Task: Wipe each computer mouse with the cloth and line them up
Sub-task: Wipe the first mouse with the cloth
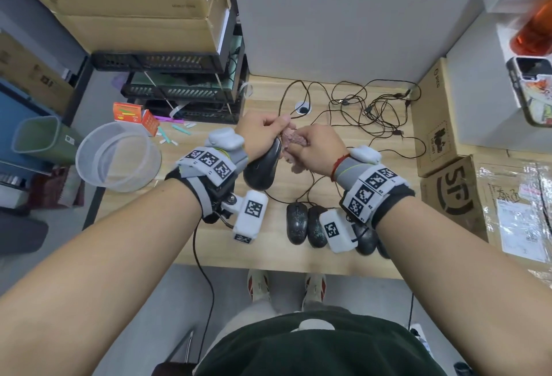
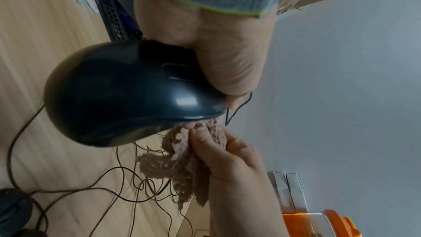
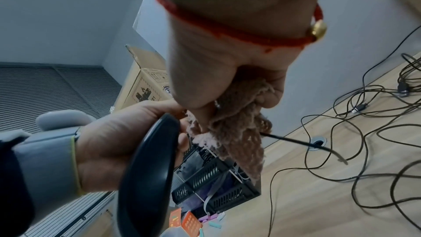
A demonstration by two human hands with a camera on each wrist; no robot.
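Note:
My left hand [image 1: 263, 133] grips a glossy black wired mouse [image 1: 263, 168] lifted above the wooden desk [image 1: 298, 253], front end away from me. In the left wrist view the mouse [image 2: 127, 93] fills the middle, held by the left hand [image 2: 227, 60]. My right hand [image 1: 319, 148] holds a bunched pinkish-brown cloth [image 1: 294, 142] pressed against the front underside of the mouse. The right hand [image 2: 218, 149] pinches the cloth [image 2: 182, 165] there; the cloth [image 3: 237, 129] hangs below my right hand [image 3: 227, 78], beside the mouse [image 3: 148, 177]. Several black mice [image 1: 307, 223] lie side by side near the desk's front edge, some hidden under my right wrist.
Tangled cables [image 1: 370, 112] spread over the far desk. Black trays [image 1: 185, 91] under cardboard boxes [image 1: 134, 2] stand at the far left, a clear round tub [image 1: 116, 157] at the left edge, brown boxes [image 1: 442, 136] on the right.

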